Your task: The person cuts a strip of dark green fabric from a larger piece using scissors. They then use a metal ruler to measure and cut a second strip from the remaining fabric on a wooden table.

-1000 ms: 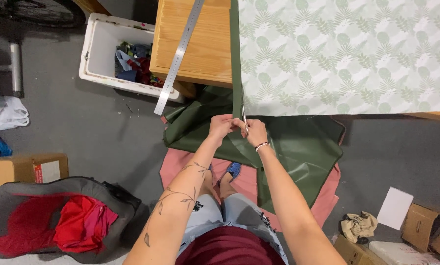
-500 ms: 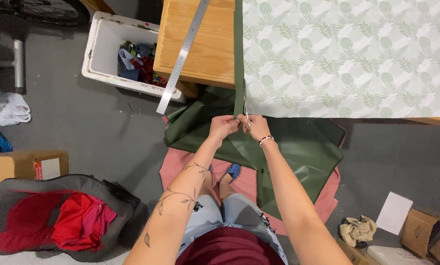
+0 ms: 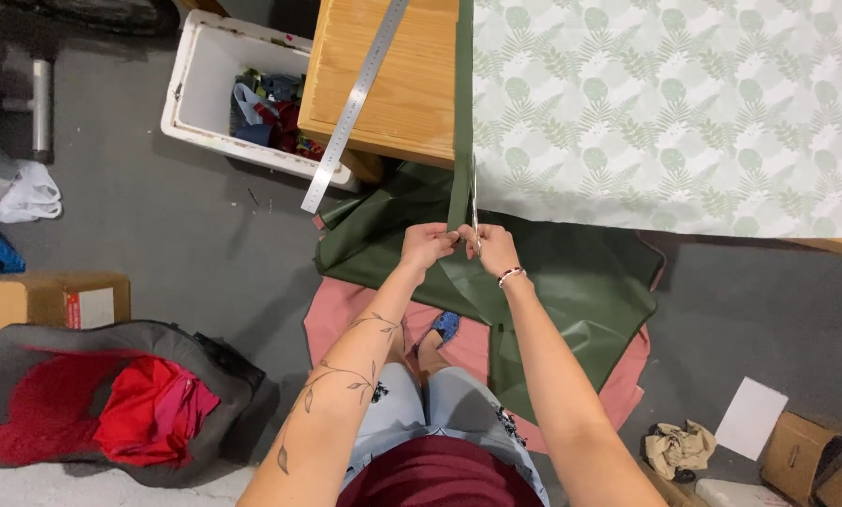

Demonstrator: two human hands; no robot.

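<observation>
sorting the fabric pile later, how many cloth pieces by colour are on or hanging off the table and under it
dark green fabric: 1, pinched by left hand and right hand
leaf-print pale fabric: 1
pink fabric: 1
total: 3

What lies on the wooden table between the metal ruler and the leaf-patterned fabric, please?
In the head view, a narrow dark green fabric strip runs down the wooden table between the metal ruler and the leaf-patterned fabric.
</observation>
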